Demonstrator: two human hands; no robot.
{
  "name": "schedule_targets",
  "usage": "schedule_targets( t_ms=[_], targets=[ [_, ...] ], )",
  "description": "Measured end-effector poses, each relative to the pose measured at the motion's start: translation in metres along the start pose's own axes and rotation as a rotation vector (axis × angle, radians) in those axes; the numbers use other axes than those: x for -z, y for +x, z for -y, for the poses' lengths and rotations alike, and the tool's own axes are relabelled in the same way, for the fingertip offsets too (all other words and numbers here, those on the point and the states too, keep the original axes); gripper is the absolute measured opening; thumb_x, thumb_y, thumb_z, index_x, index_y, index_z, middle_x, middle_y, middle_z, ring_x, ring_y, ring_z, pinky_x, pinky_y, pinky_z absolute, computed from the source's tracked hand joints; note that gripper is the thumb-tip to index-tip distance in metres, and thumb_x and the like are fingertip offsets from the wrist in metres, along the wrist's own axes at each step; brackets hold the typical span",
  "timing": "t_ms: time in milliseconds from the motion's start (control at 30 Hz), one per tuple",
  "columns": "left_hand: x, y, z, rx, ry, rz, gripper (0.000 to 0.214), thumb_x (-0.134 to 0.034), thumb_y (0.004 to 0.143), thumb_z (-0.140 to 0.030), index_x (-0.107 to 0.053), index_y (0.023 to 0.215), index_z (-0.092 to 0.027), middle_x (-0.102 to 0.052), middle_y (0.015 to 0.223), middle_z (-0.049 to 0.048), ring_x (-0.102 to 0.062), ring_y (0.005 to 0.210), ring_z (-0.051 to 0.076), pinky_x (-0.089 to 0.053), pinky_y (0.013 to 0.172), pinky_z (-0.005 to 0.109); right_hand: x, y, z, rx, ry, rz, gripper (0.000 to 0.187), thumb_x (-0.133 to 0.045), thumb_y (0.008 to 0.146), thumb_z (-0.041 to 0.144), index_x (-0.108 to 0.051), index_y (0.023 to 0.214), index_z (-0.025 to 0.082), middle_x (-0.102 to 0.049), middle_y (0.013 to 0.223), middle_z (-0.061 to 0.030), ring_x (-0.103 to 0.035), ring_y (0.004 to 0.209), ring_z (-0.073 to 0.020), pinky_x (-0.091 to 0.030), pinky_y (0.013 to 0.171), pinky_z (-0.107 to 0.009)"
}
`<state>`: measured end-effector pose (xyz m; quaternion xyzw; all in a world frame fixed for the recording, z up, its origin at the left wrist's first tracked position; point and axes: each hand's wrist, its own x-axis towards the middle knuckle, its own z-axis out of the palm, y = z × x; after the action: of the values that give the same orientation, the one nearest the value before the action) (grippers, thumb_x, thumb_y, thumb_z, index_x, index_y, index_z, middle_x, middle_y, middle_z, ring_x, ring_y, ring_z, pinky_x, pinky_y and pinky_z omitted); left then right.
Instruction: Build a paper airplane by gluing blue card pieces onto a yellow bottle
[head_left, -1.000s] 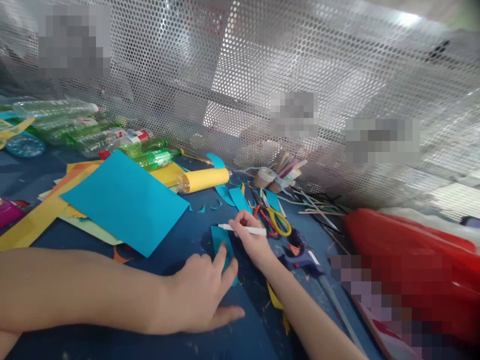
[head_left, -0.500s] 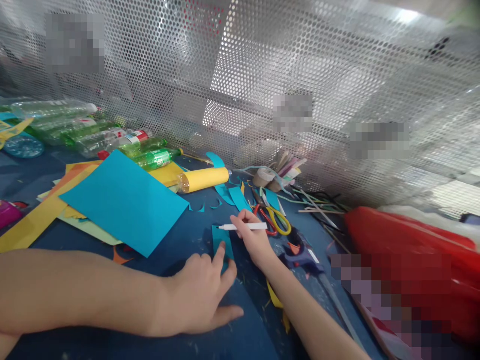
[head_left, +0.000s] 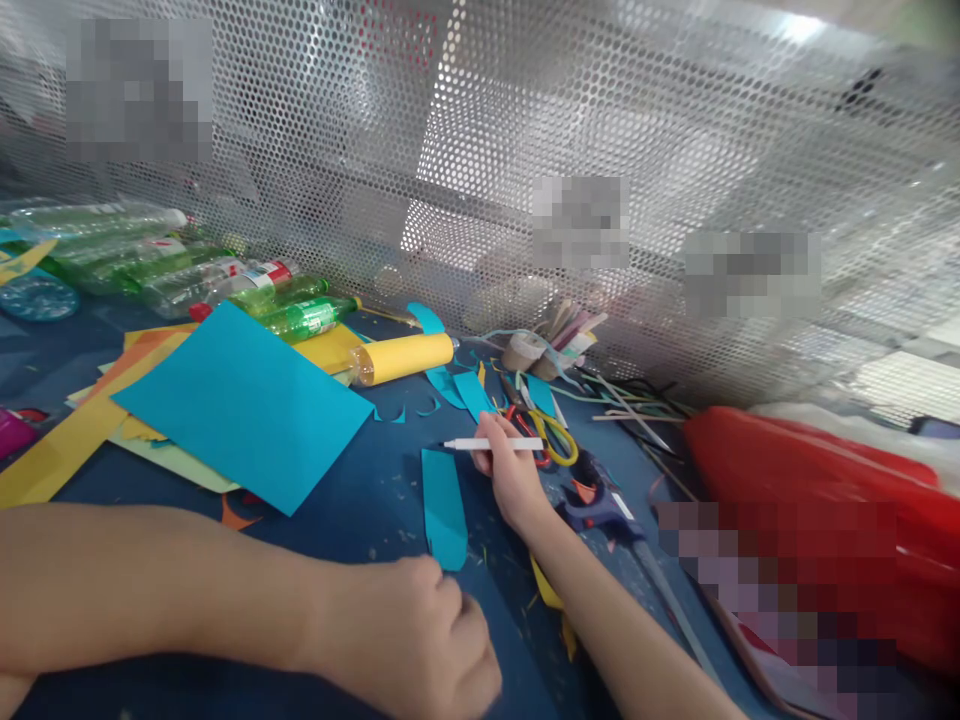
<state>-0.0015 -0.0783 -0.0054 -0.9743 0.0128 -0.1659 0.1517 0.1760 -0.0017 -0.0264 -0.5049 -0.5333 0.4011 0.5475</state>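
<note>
A white marker (head_left: pixel 499 444) with a dark tip is held in my right hand (head_left: pixel 511 478), its fingers pinched around the barrel. The marker's tip is just above the upper end of a narrow blue paper piece (head_left: pixel 444 510), which lies flat on the dark blue tabletop; I cannot tell whether the tip touches anything. Below that piece my left hand (head_left: pixel 442 645) is curled into a loose fist, apart from the paper, with nothing visible in it. Scissors (head_left: pixel 556 438) with yellow handles lie just beyond my right hand.
A large blue sheet (head_left: pixel 247 405) lies on other coloured papers at left. Behind it are a yellow-wrapped bottle (head_left: pixel 405 358) and several green bottles (head_left: pixel 311 318). A glue gun (head_left: pixel 600 505) rests right of my forearm, near a red bag (head_left: pixel 810 500). A perforated metal screen (head_left: pixel 337 120) rises behind.
My left hand has lifted its fingers off the narrow blue paper, drawn back toward me and curled closed. My right hand has shifted the marker slightly right and up, away from the paper's top edge.
</note>
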Motion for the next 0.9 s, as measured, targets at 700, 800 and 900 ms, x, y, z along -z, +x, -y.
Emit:
schedule_targets(
  t_ms=[700,800,900],
  targets=[
    [-0.008,0.004,0.013,0.423,-0.06,0.123,0.061,-0.025,0.088,-0.053,-0.053,0.118,-0.008,-0.06,0.112,0.0223,-0.062,0.069,0.023,-0.045,0.049,0.034,-0.003,-0.002,0.002,-0.03,-0.023,0.067,0.021,-0.057,0.077,0.04,-0.047,0.071,0.023,-0.047,0.051,0.0062,-0.038,0.044,-0.0097,-0.027,0.043,-0.023],
    [-0.016,0.006,0.024,0.637,-0.068,0.262,0.068,-0.019,0.087,-0.057,-0.048,0.123,-0.007,-0.052,0.123,0.025,-0.063,0.076,0.029,-0.047,0.054,0.038,-0.002,-0.002,0.001,0.016,-0.076,0.095,0.014,-0.059,0.074,0.027,-0.047,0.069,0.022,-0.044,0.054,0.0064,-0.038,0.049,-0.0097,-0.028,0.046,-0.023],
    [-0.02,0.006,0.028,0.672,-0.115,0.328,0.07,-0.019,0.086,-0.058,-0.049,0.122,-0.007,-0.05,0.124,0.0254,-0.062,0.077,0.03,-0.047,0.056,0.039,-0.003,-0.003,0.003,0.049,-0.153,0.082,0.02,-0.057,0.075,0.028,-0.043,0.063,0.022,-0.039,0.051,0.0066,-0.035,0.048,-0.0102,-0.027,0.047,-0.025]
  ],
)
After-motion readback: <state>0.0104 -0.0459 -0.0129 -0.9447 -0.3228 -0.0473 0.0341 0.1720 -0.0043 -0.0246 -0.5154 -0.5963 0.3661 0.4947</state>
